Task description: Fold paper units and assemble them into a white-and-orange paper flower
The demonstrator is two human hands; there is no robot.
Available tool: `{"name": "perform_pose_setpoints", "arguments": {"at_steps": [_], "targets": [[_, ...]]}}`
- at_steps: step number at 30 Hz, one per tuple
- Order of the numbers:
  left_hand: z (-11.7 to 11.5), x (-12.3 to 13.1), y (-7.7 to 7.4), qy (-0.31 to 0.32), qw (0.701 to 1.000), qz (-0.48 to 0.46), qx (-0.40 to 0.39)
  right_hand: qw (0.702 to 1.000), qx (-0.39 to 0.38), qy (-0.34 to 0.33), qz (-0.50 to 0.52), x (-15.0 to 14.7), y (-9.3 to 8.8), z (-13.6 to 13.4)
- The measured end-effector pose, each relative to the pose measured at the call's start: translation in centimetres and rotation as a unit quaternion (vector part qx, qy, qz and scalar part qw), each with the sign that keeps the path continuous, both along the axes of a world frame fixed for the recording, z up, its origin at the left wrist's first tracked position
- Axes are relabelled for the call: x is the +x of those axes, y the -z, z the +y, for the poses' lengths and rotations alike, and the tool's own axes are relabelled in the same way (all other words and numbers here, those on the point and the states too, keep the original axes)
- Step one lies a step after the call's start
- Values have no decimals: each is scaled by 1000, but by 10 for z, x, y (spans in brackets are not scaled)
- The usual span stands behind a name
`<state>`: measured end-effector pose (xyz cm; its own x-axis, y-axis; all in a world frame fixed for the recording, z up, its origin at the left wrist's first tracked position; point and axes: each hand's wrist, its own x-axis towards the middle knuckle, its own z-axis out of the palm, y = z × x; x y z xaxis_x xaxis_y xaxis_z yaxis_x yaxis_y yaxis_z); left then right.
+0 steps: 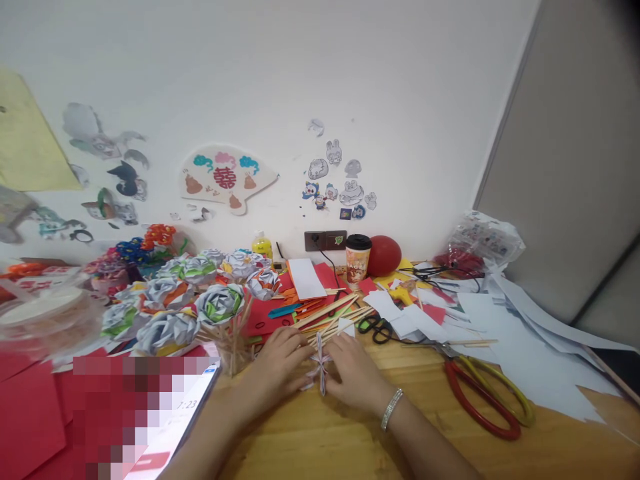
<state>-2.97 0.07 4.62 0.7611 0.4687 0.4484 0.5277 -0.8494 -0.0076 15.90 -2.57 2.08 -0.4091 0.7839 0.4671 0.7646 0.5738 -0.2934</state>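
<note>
Near the wooden table's (310,440) front edge, between both hands: folded paper piece (320,370), upright, pinched by left hand (277,370) and right hand (353,373) from either side. Just behind, wooden sticks (333,313); right, red-handled scissors (483,393).

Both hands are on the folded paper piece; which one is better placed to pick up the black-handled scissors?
Probably the right hand. The black-handled scissors lie just beyond it, on its side of the folded paper piece. The left hand would have to cross over.
</note>
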Motion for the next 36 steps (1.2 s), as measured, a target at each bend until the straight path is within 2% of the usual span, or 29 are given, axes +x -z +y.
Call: {"name": "perform_pose_setpoints", "arguments": {"at_steps": [5,9,12,17,23,27,31,34,36], "targets": [[-12,15,7,-42,998,-17,32,999,-12,-42,9,-1,6,2],[-8,19,20,-72,995,-1,73,1000,6,0,-17,-6,9,4],[-4,18,26,-85,994,6,75,999,27,32,-28,-11,7,1],[-3,16,27,-106,994,-10,11,1000,-7,12,-4,-11,2,-4],[2,10,29,-90,995,-12,-49,999,-16,-24,-25,-2,1,0],[0,12,27,-103,990,-16,-90,1000,-12,6,-11,-8,4,0],[-5,16,26,-117,977,-52,-168,998,-29,52,38,-18,8,-4],[-4,17,28,-118,968,-78,-205,996,-39,40,71,-20,10,-5],[-3,16,30,-128,969,-63,-204,995,-51,26,77,-18,11,-4]]}}
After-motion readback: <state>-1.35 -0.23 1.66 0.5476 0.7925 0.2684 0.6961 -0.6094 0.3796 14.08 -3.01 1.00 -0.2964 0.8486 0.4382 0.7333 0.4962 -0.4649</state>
